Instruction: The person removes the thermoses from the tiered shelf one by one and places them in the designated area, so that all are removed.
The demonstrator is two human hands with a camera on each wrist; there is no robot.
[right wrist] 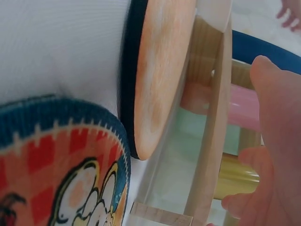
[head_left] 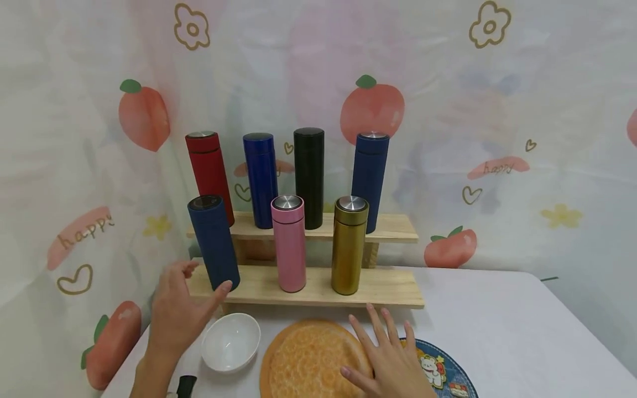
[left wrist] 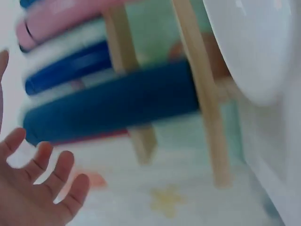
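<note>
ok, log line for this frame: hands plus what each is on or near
left hand: open, beside tilted navy bottle, thumb at its base | right hand: open, flat on orange mat | white bowl: between hands

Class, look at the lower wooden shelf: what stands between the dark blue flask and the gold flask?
In the head view, one pink cylindrical flask with a silver lid stands between them.

Bowl [head_left: 230, 341] left of mat [head_left: 311, 359] — rack [head_left: 378, 287] behind both.
</note>
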